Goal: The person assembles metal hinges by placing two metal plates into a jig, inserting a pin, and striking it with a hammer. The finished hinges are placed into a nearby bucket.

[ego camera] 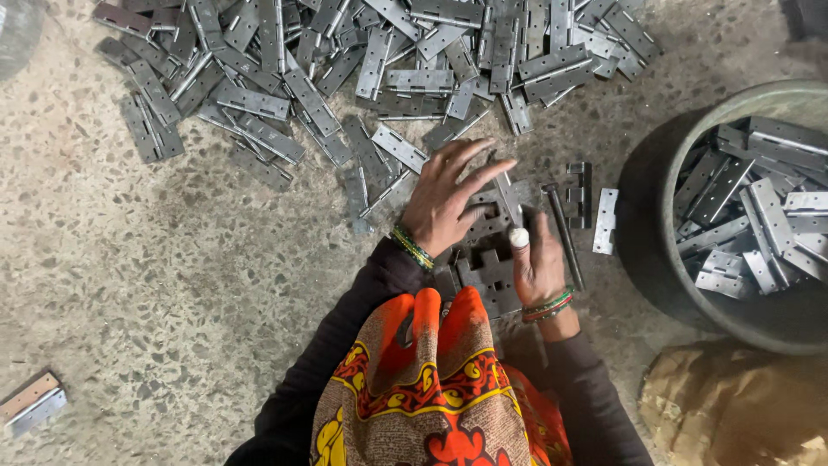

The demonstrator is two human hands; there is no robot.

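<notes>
I am working on a speckled terrazzo floor [155,259], grey and worn. Along its far side lies a wide heap of grey metal hinge leaves [345,60], and just in front of me a small cluster of hinge halves [483,267] sits with a loose pin [562,233] and two single hinge pieces [595,207] beside it. To my right stands a round metal tub [664,259] holding more hinges, with a crumpled brown sack [733,406] near it, and a small flat block [30,401] lies far to my left.
</notes>
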